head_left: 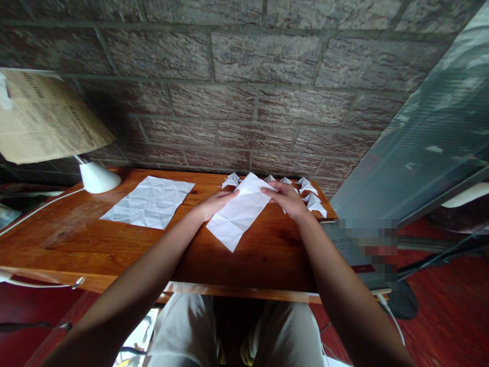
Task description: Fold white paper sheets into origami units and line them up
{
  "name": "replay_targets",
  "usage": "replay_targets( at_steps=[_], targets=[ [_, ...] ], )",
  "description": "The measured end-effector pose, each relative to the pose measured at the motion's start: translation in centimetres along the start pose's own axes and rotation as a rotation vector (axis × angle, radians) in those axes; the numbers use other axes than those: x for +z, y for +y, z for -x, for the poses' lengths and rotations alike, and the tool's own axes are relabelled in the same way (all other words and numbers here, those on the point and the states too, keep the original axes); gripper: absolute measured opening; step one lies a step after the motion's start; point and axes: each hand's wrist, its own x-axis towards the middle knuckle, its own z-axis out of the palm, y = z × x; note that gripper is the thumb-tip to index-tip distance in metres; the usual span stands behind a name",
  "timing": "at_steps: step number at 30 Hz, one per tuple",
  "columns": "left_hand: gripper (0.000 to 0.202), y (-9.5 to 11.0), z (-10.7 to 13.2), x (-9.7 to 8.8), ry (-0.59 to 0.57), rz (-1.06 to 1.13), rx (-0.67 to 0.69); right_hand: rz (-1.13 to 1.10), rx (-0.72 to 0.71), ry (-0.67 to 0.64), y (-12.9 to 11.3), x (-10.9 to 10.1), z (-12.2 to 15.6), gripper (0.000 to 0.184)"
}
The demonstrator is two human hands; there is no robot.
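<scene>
A creased white sheet of paper (239,214) is held up over the wooden table, tilted, with one corner pointing down toward me. My left hand (217,204) pinches its left edge, thumb on the front face. On the upper right edge, my right hand (286,198) grips the sheet the same way, its fingers partly hidden behind the paper. Several small folded paper pieces (306,185) stand behind and beside my right hand. To the left lies another sheet (150,202), flattened out and covered in a grid of creases.
A lamp with a white base (100,177) and a newsprint shade (49,117) stands at the left. The wooden table (69,239) backs onto a brick wall (214,102). A grey flat object (344,244) sits at the right end, near a translucent panel (401,153).
</scene>
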Motion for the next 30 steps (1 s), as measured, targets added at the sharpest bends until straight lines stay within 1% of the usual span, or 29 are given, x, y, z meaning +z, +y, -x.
replay_targets(
  at_steps=[2,4,7,10,13,17,20,22,25,30],
  targets=[
    [0.052,-0.2,-0.2,0.2,0.024,-0.008,0.006,0.025,-0.020,0.016,0.4,0.1,-0.2,0.033],
    [0.049,-0.3,-0.3,0.3,0.026,-0.035,0.040,0.065,-0.018,0.003,0.5,0.2,-0.1,0.030],
    [0.046,-0.3,-0.4,0.6,0.006,-0.088,0.157,0.140,-0.012,-0.082,0.3,0.8,0.3,0.030],
    [0.043,-0.1,-0.4,0.9,0.042,-0.154,0.257,0.162,-0.018,-0.158,0.1,1.9,0.8,0.030],
    [0.041,0.0,-0.3,1.0,0.110,-0.201,0.332,0.095,-0.004,-0.116,0.2,2.8,0.8,0.032],
    [0.039,0.0,-0.3,0.9,0.227,-0.215,0.447,0.017,0.063,-0.020,0.5,3.0,0.6,0.033],
    [0.042,0.2,-0.2,0.8,0.309,-0.194,0.467,0.020,0.050,0.008,0.5,2.9,0.6,0.037],
    [0.045,0.3,-0.1,0.8,0.338,-0.161,0.461,0.039,0.023,0.004,0.4,2.9,0.6,0.039],
    [0.048,0.5,0.0,0.7,0.338,-0.110,0.458,0.066,-0.018,0.002,0.1,3.0,0.8,0.038],
    [0.048,0.6,0.0,0.7,0.320,-0.106,0.477,0.058,-0.050,0.020,-0.1,3.2,0.9,0.036]
  ],
)
